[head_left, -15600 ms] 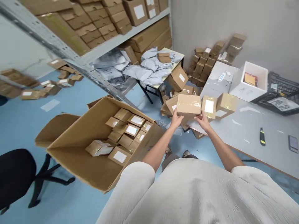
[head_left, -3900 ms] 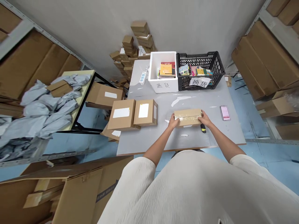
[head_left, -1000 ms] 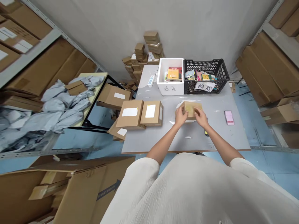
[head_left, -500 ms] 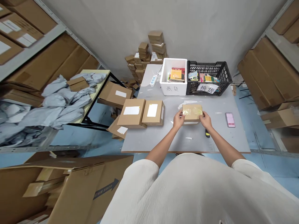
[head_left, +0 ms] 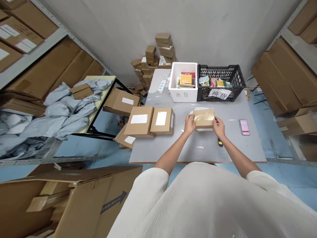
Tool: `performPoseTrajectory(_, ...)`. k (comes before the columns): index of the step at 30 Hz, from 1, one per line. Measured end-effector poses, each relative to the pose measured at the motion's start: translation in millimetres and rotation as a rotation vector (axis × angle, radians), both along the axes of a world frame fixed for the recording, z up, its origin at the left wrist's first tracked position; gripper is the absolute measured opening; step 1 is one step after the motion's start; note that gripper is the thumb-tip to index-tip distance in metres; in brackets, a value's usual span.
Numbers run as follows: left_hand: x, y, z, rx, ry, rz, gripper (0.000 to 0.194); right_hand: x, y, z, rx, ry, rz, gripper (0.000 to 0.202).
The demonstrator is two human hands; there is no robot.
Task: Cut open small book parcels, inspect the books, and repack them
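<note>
Grey table [head_left: 170,148], right of centre | box [head_left: 203,119]: probably light, stiff, slippery-topped | left hand [head_left: 190,124], right hand [head_left: 219,127] gripping opposite ends, likely best hold

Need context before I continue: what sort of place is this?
Probably a parcel storeroom or packing room: shelves of cartons, heaped grey mailer bags, and a taped box at the worktable.

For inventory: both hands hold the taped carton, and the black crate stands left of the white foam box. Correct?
Wrong side: the head view shows the black plastic crate right of the white foam box. The left hand and right hand hold the taped carton.
</note>
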State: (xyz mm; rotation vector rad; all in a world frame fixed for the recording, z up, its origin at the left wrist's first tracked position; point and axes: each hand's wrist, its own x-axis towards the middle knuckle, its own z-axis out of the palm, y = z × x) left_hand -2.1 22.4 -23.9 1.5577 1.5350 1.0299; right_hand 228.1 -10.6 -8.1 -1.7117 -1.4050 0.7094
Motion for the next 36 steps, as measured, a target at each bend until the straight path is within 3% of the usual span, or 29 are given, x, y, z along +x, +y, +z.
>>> performPoseTrajectory(3, 1, -1, 16.3, 0.125, 0.136, -0.062, 0.035, -23, 9, -4.9, 0.049, 0.027, 0.228, 0.056)
performPoseTrajectory(6, 2, -4, 24.7, 0.106, 0.216, -0.022, 0.042, -39, 16, -17.4, 0.031, 0.017, 0.372, 0.052)
performPoseTrajectory(11, -29, -4, 14.5, 0.039, 0.235, 0.079, 0.049, -33, 10, -53.5, -0.307, -0.086, 0.126, 0.069)
performPoseTrajectory(16, -68, 1, -8.2, -0.011, 0.136, 0.123, 0.056, -24, 5, -78.4, -0.298, 0.123, 0.157, 0.079)
performPoseTrajectory(20, -72, -14, -32.8, -0.148, 0.093, 0.145, 0.067, -15, 2, -78.0, -0.297, 0.096, 0.118, 0.076)
performPoseTrajectory(25, -55, -38, -57.5, -0.26, 0.088, 0.06, 0.08, 12, -14, -70.7, -0.244, -0.005, 0.088, 0.071)
performPoseTrajectory(36, -37, -34, -60.4, -0.277, 0.072, -0.041, 0.075, 61, -24, -68.5, -0.195, 0.174, 0.104, 0.051)
